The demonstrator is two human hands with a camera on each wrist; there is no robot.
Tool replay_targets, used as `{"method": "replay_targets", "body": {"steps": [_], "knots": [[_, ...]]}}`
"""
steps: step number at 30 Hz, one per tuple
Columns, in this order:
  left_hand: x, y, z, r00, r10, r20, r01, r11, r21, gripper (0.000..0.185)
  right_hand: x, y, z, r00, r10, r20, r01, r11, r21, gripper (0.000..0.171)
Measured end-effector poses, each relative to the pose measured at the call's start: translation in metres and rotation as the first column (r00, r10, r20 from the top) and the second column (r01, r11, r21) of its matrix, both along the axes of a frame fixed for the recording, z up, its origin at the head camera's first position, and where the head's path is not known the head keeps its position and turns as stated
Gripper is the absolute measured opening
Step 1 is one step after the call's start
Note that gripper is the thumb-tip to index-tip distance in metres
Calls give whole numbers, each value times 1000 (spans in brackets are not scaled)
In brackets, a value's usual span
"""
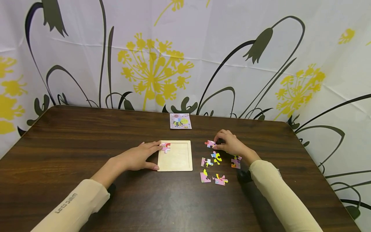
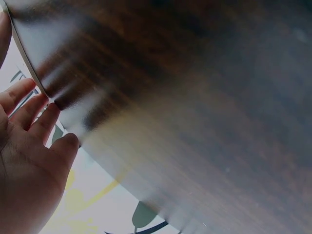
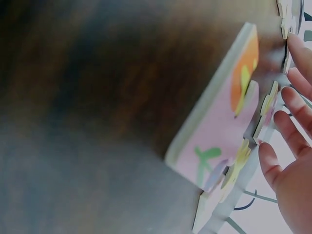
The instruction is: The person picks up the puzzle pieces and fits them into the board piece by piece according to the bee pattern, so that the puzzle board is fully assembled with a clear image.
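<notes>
- Right now your right hand (image 1: 230,144) sits at the far end of the loose cluster, fingers curled over a puzzle piece (image 1: 210,143) and pinching its near edge against the table (image 1: 72,138).
- Your left hand (image 1: 139,157) lies flat, fingers straight, along the left edge of the wooden tray (image 1: 176,159); its fingertips (image 1: 157,145) touch the one placed piece (image 1: 166,147) in the tray's far-left corner.
- Judge each piece as thin, stiff and very light: it likely slides on the smooth tabletop rather than lifting, so pinch it by two opposite edges, thumb on one side.
- Avoid levering on the small tabs; they look like the weakest part.
- The tray looks light too, so keep the flat left hand bracing it.
- Five more loose pieces (image 1: 216,157) lie just right of the tray, near your right wrist; the reference picture (image 1: 180,121) rests beyond the tray.
</notes>
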State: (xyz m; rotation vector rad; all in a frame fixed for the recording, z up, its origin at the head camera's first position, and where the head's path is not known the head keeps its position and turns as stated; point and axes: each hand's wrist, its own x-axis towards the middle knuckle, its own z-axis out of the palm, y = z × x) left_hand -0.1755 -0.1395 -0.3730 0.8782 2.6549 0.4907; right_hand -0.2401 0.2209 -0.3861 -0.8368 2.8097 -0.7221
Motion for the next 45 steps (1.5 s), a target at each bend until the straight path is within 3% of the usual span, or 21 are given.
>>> {"method": "replay_targets", "body": {"steps": [17,29,45], "knots": [[0,0,4,1000,4,17,-4,1000,-9,79,-2,3,6,997,77,-1,-77,997,-25,15],[-1,-1,2,1000,-1,26,2,1000,-5,80,-4,-3,13,999,37,37,-38,999,8,17],[1,1,2,1000,6,18,-6,1000,-8,78,-3,-44,32,997,82,2,-82,995,-53,20]]}}
